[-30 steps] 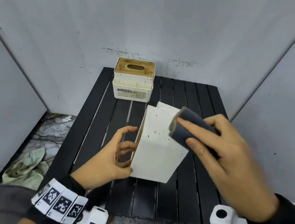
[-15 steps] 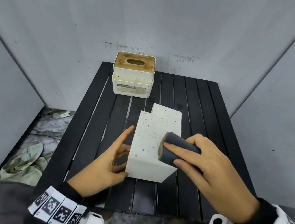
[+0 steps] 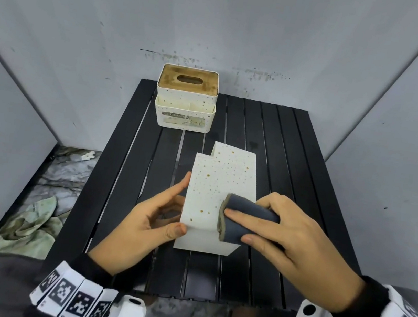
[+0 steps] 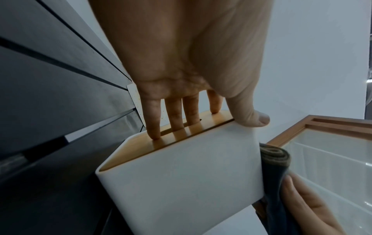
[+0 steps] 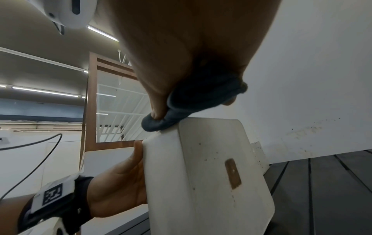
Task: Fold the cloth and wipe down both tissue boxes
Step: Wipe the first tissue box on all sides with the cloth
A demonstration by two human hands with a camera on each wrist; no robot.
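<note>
A white speckled tissue box (image 3: 212,183) lies on its side in the middle of the table. My left hand (image 3: 169,206) holds its left edge, with the thumb on the upper face. In the left wrist view its fingers (image 4: 153,124) press on the wooden lid (image 4: 181,133). My right hand (image 3: 240,227) grips a folded dark blue-grey cloth (image 3: 251,210) and presses it on the box's upper face, near the right front corner. The second tissue box (image 3: 186,98), white with a slotted wooden lid, stands upright at the back of the table, apart from both hands.
The black slatted table (image 3: 294,170) is enclosed by grey partition walls behind and on both sides. A crumpled pale green rag (image 3: 29,224) lies on the marble floor to the left of the table.
The box was tipped up and has come down to lie flatter. My right hand has slid the cloth along the box's upper face toward me. My left hand stays at the left edge.
</note>
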